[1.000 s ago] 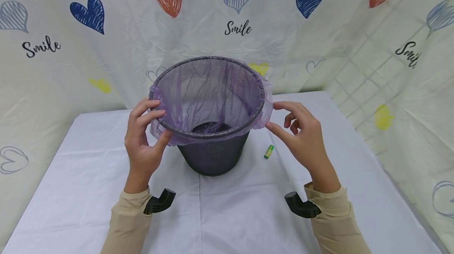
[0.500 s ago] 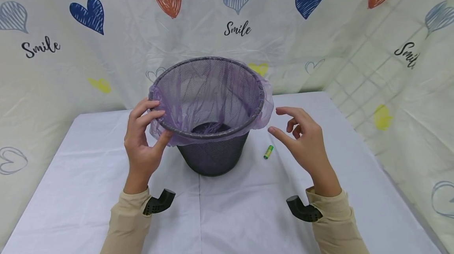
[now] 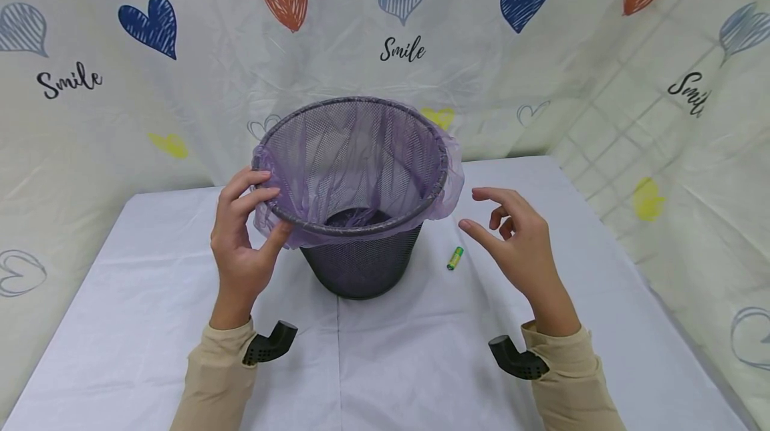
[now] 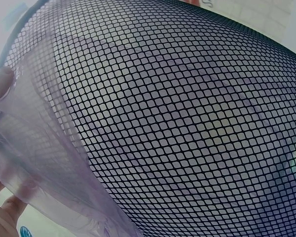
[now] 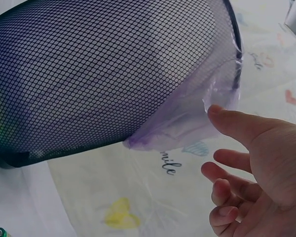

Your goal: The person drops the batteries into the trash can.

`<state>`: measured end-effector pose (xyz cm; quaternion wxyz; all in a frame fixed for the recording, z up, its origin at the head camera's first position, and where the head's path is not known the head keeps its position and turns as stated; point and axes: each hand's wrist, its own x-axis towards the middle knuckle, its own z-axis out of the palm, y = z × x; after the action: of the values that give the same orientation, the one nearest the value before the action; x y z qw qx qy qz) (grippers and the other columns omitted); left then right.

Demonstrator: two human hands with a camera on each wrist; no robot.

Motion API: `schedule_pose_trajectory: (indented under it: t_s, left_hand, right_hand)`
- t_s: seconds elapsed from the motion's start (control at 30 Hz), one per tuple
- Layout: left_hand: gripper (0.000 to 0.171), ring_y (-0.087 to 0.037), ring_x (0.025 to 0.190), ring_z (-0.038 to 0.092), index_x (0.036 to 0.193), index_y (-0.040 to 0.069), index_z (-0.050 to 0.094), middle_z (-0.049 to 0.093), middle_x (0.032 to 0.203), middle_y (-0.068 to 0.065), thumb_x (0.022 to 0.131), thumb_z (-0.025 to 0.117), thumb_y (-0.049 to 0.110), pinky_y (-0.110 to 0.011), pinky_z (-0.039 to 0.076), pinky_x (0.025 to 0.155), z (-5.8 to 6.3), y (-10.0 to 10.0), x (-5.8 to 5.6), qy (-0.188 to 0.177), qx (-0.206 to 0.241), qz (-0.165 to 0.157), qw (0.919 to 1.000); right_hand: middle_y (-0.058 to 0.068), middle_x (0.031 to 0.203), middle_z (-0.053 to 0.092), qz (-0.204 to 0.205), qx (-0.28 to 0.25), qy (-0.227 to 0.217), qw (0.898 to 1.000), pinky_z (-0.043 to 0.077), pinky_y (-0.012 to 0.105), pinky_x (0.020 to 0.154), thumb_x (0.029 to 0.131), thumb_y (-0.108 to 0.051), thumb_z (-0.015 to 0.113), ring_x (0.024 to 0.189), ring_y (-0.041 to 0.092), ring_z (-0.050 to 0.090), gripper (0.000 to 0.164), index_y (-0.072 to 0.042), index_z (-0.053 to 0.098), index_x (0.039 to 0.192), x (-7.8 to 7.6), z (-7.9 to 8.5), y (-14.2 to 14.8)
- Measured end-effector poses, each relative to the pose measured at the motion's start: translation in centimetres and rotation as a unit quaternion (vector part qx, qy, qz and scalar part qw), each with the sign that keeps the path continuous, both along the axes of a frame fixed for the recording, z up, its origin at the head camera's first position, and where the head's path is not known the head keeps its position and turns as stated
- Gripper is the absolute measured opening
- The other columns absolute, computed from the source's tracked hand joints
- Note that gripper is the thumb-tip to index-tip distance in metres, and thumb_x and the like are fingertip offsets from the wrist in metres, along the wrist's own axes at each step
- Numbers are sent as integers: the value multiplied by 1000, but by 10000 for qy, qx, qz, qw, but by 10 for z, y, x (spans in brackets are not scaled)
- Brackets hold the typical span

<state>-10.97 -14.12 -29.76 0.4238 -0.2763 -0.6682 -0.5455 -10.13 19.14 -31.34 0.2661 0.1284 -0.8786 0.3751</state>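
A black mesh wastebasket (image 3: 361, 267) stands upright on the table. A thin purple bin liner (image 3: 446, 197) lines it and folds over the rim, hanging loose outside at both sides. My left hand (image 3: 243, 237) grips the rim at the left through the liner, fingers over the edge and thumb at the near side. In the left wrist view only its thumb (image 4: 0, 84) and some fingertips show. My right hand (image 3: 520, 244) hovers right of the basket, apart from the liner, thumb and index finger spread with nothing between them. The right wrist view shows the liner's loose fold (image 5: 187, 113) beyond the thumb.
A green battery (image 3: 455, 258) lies on the white tablecloth (image 3: 397, 377), right of the basket. A curtain (image 3: 337, 63) printed with hearts hangs behind the table. Through the mesh a yellow-green patch shows faintly; what it is, I cannot tell.
My right hand has let go of the liner's right side and drawn back slightly right and toward me. The left hand and the wastebasket stay in place.
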Motion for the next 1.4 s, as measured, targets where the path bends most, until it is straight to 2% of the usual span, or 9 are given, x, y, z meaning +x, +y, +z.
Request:
schedule_pose_trajectory:
  t_s: [0.3, 0.63, 0.87, 1.27, 1.4]
  left_hand:
    - [48, -42, 121, 41, 98, -14, 56, 53, 113, -28, 82, 67, 30, -40, 38, 107, 0, 0, 1, -41, -15, -11, 10000]
    - [48, -42, 121, 41, 98, -14, 56, 52, 113, -29, 82, 67, 30, -39, 38, 107, 0, 0, 1, -19, -13, -9, 10000]
    - [47, -42, 121, 41, 97, -14, 57, 52, 113, -29, 82, 67, 30, -40, 37, 107, 0, 0, 1, -6, -2, -2, 10000]
    - [48, -42, 121, 41, 98, -14, 57, 52, 113, -29, 82, 67, 30, -40, 38, 106, 0, 0, 0, -3, 25, -18, 10000]
    - [47, -42, 121, 41, 97, -14, 57, 53, 113, -29, 82, 67, 30, -39, 39, 106, 0, 0, 0, 21, 34, -4, 10000]
  right_hand:
    - [-3, 106, 62, -100, 81, -147, 9998, 35, 15, 53, 73, -23, 76, 69, 7, 45, 44, -19, 61, 115, 1, -8, 3]
    - [-3, 105, 63, -126, 23, -234, 9996, 38, 24, 54, 73, -23, 76, 69, 7, 46, 44, -19, 61, 114, 3, -16, 8]
    - [-3, 105, 63, -174, 19, -354, 9992, 35, 14, 54, 73, -24, 76, 69, 8, 45, 44, -20, 61, 114, 3, -23, 12]
    - [0, 102, 62, -250, 117, -492, 9984, 34, 13, 56, 74, -22, 75, 68, 9, 43, 43, -18, 61, 114, 0, -37, 16]
    - [-1, 103, 62, -307, 132, -635, 9974, 37, 17, 57, 74, -24, 75, 68, 10, 44, 42, -19, 61, 113, -1, -42, 18]
